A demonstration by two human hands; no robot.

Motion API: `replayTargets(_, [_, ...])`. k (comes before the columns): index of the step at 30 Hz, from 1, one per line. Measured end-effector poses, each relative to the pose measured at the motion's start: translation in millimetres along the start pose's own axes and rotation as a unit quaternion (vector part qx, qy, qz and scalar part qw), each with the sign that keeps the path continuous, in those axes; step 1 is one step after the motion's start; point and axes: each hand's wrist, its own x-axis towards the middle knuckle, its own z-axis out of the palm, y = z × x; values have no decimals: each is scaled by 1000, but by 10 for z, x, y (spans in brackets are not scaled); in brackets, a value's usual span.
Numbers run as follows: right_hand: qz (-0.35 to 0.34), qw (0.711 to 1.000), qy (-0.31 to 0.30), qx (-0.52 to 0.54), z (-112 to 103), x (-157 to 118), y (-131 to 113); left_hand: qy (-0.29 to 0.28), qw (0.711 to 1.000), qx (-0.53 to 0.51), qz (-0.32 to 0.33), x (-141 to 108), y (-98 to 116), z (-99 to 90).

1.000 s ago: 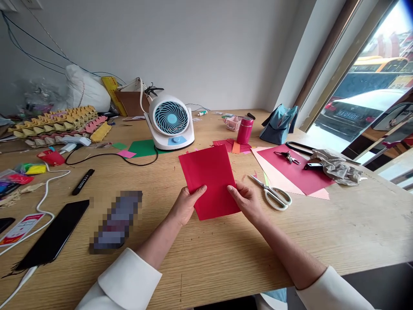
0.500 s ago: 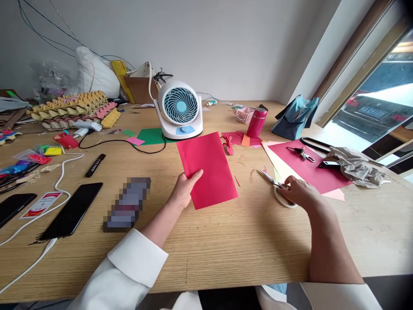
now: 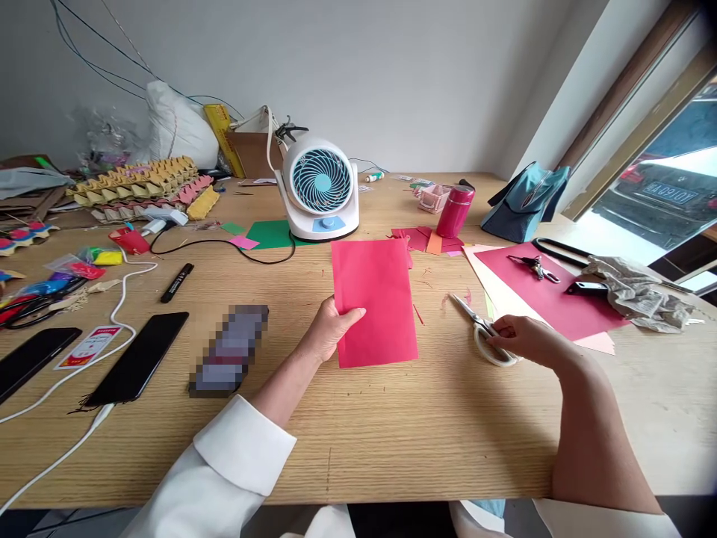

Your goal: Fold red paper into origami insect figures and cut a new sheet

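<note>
My left hand [image 3: 330, 329] holds a sheet of red paper [image 3: 381, 299] at its left edge, thumb on the front and the other fingers behind it. The paper is tilted up above the table in the middle of the view. My right hand [image 3: 529, 342] is closed at the handles of a pair of scissors [image 3: 477, 323] with pale loops. The scissors' blades point away and to the left, slightly apart. My fingers partly hide the far loop. Small red scraps [image 3: 419, 314] lie between the paper and the scissors.
A white fan [image 3: 322, 187] stands behind the red paper. At right, a larger red sheet [image 3: 554, 299] carries keys [image 3: 535, 267]. A pink bottle [image 3: 455, 212] and a blue bag [image 3: 526, 202] stand farther back. Phones [image 3: 137, 359] and a marker [image 3: 177, 282] lie left.
The red paper has turned more upright in my left hand. My right hand has stayed at the scissors, its fingers closed on the handles. The whole view has shifted slightly.
</note>
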Motion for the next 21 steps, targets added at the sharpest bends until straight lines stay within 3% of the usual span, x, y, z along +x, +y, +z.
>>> replayTargets(3, [7,999,-46,-21,-18,-16,-54,-16,999,47,19,-26,30,5])
replayTargets(5, [11,998,-46,-34,-42,-28,-96,-27,995,85,37,-37,49,4])
replayTargets(9, [6,1000,-13,9,-77,-35,-117,-65,981,170,72,-56,99,-9])
replayTargets(13, [11,990,44,137,-132,-43,-141,-119,960,238,90,-109,194,-8])
replayTargets(18, [18,937,100,333,-266,-121,-325,-208,939,264,69,-216,340,41])
replayTargets(21, [-63,874,58,479,-317,-184,-529,-274,917,285,46,-270,417,84])
